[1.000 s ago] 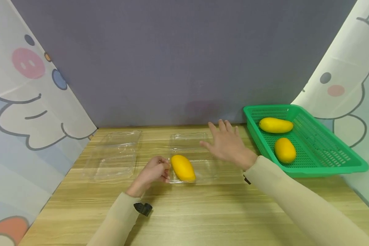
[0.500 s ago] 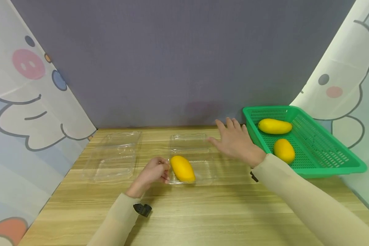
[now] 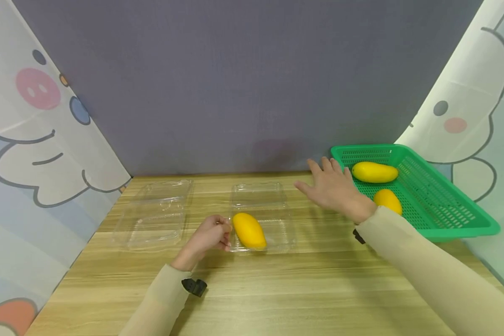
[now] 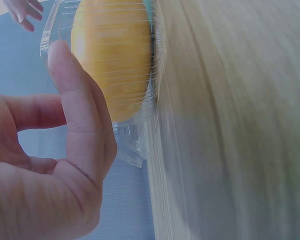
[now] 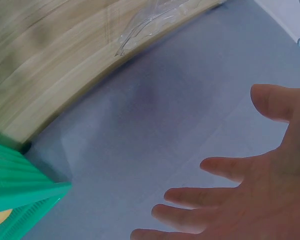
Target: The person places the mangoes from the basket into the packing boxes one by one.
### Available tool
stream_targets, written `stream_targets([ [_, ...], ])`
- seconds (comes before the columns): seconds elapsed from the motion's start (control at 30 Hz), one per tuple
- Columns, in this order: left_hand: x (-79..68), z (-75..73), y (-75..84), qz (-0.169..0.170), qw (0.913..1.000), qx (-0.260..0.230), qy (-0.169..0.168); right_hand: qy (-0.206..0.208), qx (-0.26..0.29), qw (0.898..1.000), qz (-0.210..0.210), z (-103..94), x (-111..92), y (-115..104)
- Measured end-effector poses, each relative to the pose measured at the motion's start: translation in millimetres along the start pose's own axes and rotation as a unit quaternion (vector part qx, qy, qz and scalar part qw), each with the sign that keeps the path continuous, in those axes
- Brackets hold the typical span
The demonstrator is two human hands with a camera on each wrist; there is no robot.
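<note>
A yellow mango (image 3: 249,231) lies in the left part of a clear plastic clamshell container (image 3: 279,228) on the table, its lid folded back. At the container's left rim my left hand (image 3: 210,234) pinches the plastic between thumb and fingers. The left wrist view shows the mango (image 4: 112,60) through the clear wall, just beyond my left hand (image 4: 82,130). With fingers spread, my right hand (image 3: 333,189) is in the air beside the left rim of a green basket (image 3: 449,232). Two more mangoes, one long (image 3: 374,172) and one partly behind my sleeve (image 3: 388,200), lie in that basket.
Left of my left hand stands a second clear clamshell container (image 3: 157,224), its lid open. A grey panel (image 3: 252,93) rises behind the wooden table (image 3: 252,289). Printed cartoon sheets (image 3: 38,140) flank both sides.
My right hand has moved right, from above the container's right side towards the basket. The left hand, the container and its mango have stayed in place.
</note>
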State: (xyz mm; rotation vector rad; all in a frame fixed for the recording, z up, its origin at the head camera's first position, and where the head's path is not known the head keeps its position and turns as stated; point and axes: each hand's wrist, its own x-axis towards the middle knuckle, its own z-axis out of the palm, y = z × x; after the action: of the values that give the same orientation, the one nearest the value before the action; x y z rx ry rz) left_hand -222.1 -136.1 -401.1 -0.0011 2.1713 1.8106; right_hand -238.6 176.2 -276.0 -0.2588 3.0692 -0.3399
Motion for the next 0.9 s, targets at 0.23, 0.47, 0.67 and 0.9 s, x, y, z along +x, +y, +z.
stream_targets([
  [0.23,0.2,-0.5,0.2,0.002,1.0000,0.003,-0.002,0.000,0.005,1.000,0.016,-5.2,0,10],
  [0.47,0.3,-1.1,0.5,0.004,0.9999,0.007,-0.006,0.002,0.014,1.000,0.024,-8.4,0,21],
  [0.67,-0.6,-0.6,0.4,0.004,1.0000,0.006,-0.005,0.005,0.011,1.000,0.027,-11.9,-1,29],
  [0.9,-0.3,-0.2,0.2,0.001,1.0000,0.002,0.000,0.016,0.005,0.999,0.030,-15.6,-4,40],
])
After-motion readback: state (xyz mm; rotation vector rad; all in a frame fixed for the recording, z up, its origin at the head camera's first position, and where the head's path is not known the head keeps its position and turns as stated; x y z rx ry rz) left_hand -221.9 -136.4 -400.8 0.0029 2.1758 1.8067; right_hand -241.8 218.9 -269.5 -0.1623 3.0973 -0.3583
